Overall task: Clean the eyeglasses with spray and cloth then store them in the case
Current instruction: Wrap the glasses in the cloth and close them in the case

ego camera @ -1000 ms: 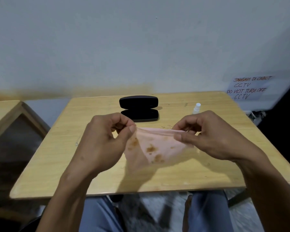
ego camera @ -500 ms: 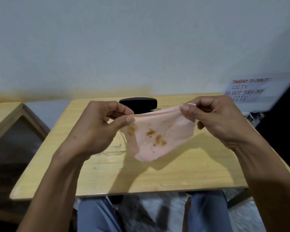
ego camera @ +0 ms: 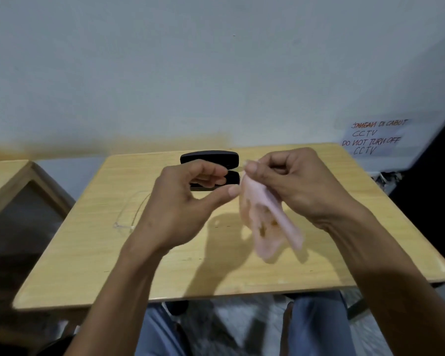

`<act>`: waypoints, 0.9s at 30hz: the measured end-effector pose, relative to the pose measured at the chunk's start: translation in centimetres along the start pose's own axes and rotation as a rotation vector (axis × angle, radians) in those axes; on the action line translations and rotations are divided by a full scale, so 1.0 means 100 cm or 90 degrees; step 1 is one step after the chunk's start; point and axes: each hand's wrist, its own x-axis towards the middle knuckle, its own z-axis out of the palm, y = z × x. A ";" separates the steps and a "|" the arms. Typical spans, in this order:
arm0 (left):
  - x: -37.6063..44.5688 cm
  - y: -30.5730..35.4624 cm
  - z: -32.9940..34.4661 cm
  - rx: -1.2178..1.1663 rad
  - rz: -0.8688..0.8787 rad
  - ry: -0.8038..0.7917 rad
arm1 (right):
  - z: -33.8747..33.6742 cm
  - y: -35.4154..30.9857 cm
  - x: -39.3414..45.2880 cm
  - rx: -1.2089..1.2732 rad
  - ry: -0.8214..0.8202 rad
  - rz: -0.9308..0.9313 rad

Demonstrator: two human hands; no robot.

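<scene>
Nearest my camera, 2 knees in blue trousers point(ego camera: 319, 327) show under the front edge of the wooden table point(ego camera: 88, 253).

Above the tabletop, my right hand point(ego camera: 293, 181) pinches the top edge of a pink cloth point(ego camera: 265, 224) between thumb and forefinger, the other fingers curled in; the cloth hangs down from that grip, blurred, with brown stains on its face. My left hand point(ego camera: 183, 204) sits just beside it, fingers loosely curved and apart from the thumb, gripping nothing that I can make out. The thumb tip reaches to the cloth's left edge, though I cannot tell whether it touches.

Left of that hand, the clear-framed eyeglasses point(ego camera: 129, 217) lie on the table, faint against the wood and partly hidden behind my wrist.

Further back, the black case point(ego camera: 211, 158) lies open near the table's far edge, its lower half partly covered by my left fingers. The spray bottle is not visible from this angle.

Beyond the table stands a pale wall, and at far right hangs 1 handwritten paper notice point(ego camera: 373, 137) reading "DO NOT TURN OFF CCTV". A second wooden table point(ego camera: 8, 176) sits at left.
</scene>
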 end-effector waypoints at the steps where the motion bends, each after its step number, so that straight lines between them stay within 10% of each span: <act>1: -0.001 0.004 0.005 -0.032 0.020 0.007 | 0.004 0.000 0.000 0.005 -0.027 0.010; 10: -0.008 0.002 0.013 -0.165 -0.012 0.063 | 0.003 0.006 -0.012 0.054 -0.187 0.080; 27: -0.019 -0.021 0.003 -0.056 0.001 0.145 | -0.013 0.013 -0.023 -0.238 -0.142 -0.017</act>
